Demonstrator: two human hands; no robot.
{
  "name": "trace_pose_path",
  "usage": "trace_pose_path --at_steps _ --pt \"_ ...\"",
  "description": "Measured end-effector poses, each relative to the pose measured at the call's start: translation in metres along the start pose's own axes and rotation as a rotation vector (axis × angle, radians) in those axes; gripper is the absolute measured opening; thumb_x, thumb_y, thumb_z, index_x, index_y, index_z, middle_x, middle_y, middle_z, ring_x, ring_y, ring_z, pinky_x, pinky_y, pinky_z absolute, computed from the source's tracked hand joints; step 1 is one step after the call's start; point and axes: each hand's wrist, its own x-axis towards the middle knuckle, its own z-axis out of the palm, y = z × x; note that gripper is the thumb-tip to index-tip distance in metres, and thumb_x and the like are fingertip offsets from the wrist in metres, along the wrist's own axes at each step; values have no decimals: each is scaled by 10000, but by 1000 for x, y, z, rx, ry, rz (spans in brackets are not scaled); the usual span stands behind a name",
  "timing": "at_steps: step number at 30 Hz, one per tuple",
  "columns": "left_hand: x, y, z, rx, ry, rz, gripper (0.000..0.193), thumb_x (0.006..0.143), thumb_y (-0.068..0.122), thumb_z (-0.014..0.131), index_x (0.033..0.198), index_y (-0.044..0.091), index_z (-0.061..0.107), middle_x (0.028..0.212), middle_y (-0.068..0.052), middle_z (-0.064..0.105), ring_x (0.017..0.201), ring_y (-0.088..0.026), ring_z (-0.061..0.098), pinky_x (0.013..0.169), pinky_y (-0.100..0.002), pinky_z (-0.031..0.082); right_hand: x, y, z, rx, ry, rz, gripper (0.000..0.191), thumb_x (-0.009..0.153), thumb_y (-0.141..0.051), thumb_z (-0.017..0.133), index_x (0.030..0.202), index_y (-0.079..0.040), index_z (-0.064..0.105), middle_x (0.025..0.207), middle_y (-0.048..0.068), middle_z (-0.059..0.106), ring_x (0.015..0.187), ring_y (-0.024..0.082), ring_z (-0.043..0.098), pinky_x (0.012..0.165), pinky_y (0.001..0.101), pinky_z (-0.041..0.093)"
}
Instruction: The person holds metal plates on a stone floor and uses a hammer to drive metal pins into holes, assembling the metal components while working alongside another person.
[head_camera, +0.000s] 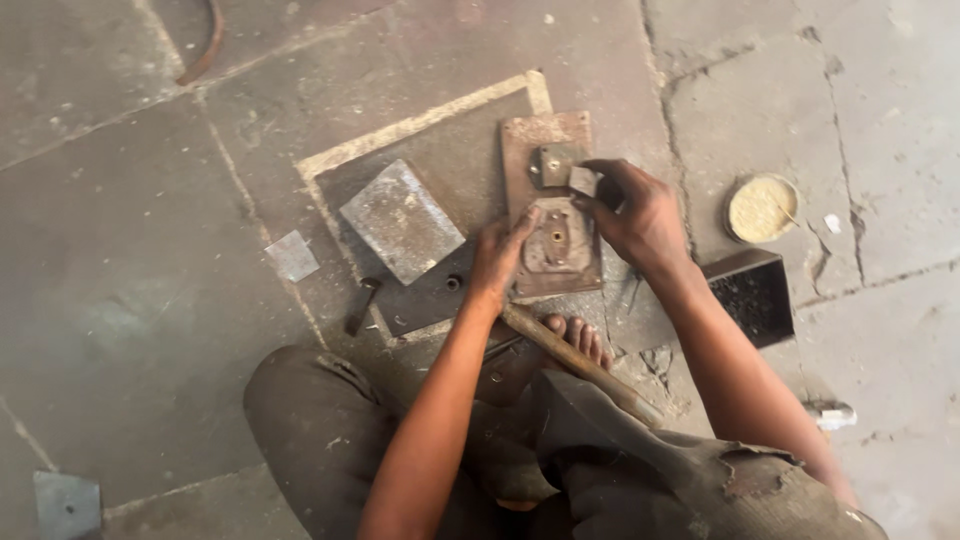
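A small sheet (291, 256) lies far left on the floor (130, 300). A bolt (362, 305) rests beside a thick steel block (402, 221) on the base plate (440, 150). The left hand (497, 258) presses flat, fingers extended, on the rusty die (556, 215), gripping nothing. A hammer handle (575, 362) lies beneath the wrist. The right hand (640, 215) pinches a small metal piece (582, 181) at the die's top. Right of it sit a round tin (761, 208) and a dark tray (755, 293)

Dim, flat daylight w/ soft shadows, no glare; pic slightly soft, grainy throughout.
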Motion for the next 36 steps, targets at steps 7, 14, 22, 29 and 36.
trace_pose_path --at_steps 7,14,22,29,36 --pt "18 -38 -3 101 69 62 604 1038 592 459 786 64 610 669 -6 510 643 -139 472 599 -358 421 -3 0 8 -40 93 32 426 860 -88 883 1261 -72 740 932 85 749 807 173 718 747 317 586" --pt "-2 -9 -6 170 27 85 557 1087 469 635 975 -76 669 818 -137 588 778 -262 555 745 -407 482 18 50 -16 41 318 112 394 951 -61 884 1315 3 744 1030 67 764 899 128 719 816 276 588" --pt "-41 96 -4 169 -5 411 726 960 216 765 1593 59 447 1625 -102 474 1496 -234 425 1225 -365 305 30 148 -51 -78 533 227 329 967 -47 720 1294 -57 686 740 -1 569 679 111 513 631 284 456" --pt "-68 140 38 -3 54 -160 441 883 118 707 1308 1 677 1150 -118 737 947 -188 725 766 -302 610 -43 72 -44 -55 412 234 778 864 26 680 1574 -177 437 1587 97 463 1464 302 478 1231 396 451" --pt "-75 135 -12 -408 -55 -376 409 896 318 692 1135 -11 735 963 -104 749 753 -182 714 642 -315 558 -48 7 -27 199 150 -103 433 840 8 723 1255 -111 696 1266 70 705 1191 275 700 982 408 590"
